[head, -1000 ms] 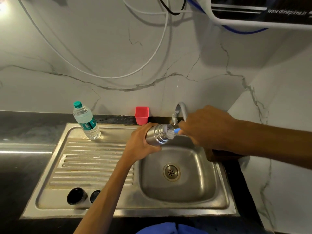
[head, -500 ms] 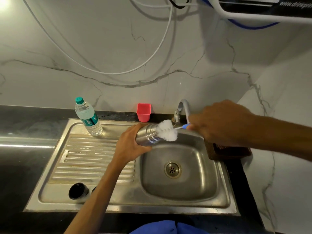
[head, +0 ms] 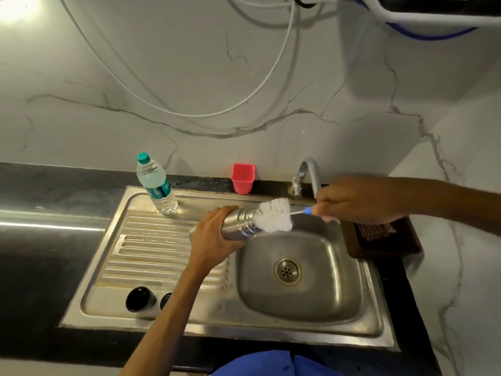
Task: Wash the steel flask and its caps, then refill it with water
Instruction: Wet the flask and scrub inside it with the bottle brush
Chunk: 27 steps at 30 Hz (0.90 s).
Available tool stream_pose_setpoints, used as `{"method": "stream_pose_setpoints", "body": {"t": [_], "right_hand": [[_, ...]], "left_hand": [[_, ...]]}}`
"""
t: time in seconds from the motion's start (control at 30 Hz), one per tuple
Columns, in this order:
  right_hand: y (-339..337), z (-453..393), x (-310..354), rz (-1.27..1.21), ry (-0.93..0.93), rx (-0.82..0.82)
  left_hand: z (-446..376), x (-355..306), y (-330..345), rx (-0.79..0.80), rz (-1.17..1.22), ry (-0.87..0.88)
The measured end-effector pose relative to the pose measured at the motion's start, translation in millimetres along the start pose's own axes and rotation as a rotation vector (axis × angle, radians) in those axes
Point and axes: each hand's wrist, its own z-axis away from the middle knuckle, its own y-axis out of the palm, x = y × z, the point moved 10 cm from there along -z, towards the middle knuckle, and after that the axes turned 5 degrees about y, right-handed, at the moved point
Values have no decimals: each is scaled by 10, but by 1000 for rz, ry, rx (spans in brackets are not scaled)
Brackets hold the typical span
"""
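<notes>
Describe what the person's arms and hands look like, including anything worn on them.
Both forearms are bare: no sleeves, gloves, watch or bands show up to the frame edges. No rings show on the fingers of the left hand or right hand. Blue clothing shows at the bottom edge.

Home kitchen: steel sink [head: 374,318], tap [head: 309,169], marble backsplash [head: 189,77].

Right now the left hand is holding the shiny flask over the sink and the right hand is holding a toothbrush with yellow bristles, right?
Nearly. The left hand does hold the flask over the sink, but the head view shows the right hand holding a bottle brush with white bristles, not a yellow toothbrush.
</notes>
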Motion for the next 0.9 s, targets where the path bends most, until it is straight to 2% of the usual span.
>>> {"method": "stream_pose_setpoints", "body": {"t": [0.03, 0.1, 0.2, 0.27, 0.33, 0.4, 0.43, 0.5, 0.57, 0.67, 0.77, 0.9], "right_hand": [[15, 53, -6, -21, 33, 39], [20, 56, 71, 136, 67, 18], [-66, 27, 344, 518, -83, -235], [-87, 2, 399, 672, -81, -369], [-8, -80, 504, 601, -68, -326], [73, -224, 466, 421, 63, -215], [105, -281, 376, 348, 142, -178], [86, -319, 255, 294, 157, -168], [-101, -205, 276, 406, 51, -325], [-182, 86, 244, 751, -16, -462], [-89, 183, 229, 740, -74, -454], [-127, 88, 260, 808, 10, -542]], "left_hand": [[9, 2, 47, 16, 11, -2], [-2, -42, 140, 50, 47, -5], [-8, -76, 243, 57, 144, -30], [-6, -76, 259, 22, 180, -44], [-26, -108, 231, -30, 183, -38], [-77, -210, 167, -64, 135, 9], [-115, -270, 128, -61, 94, 42], [-171, -288, 56, -32, 2, 98], [-176, -96, -17, 13, -15, 56], [-76, 278, -125, 27, 18, -36], [-51, 237, -137, 13, 1, 0], [-76, 113, -26, 18, 34, 4]]}}
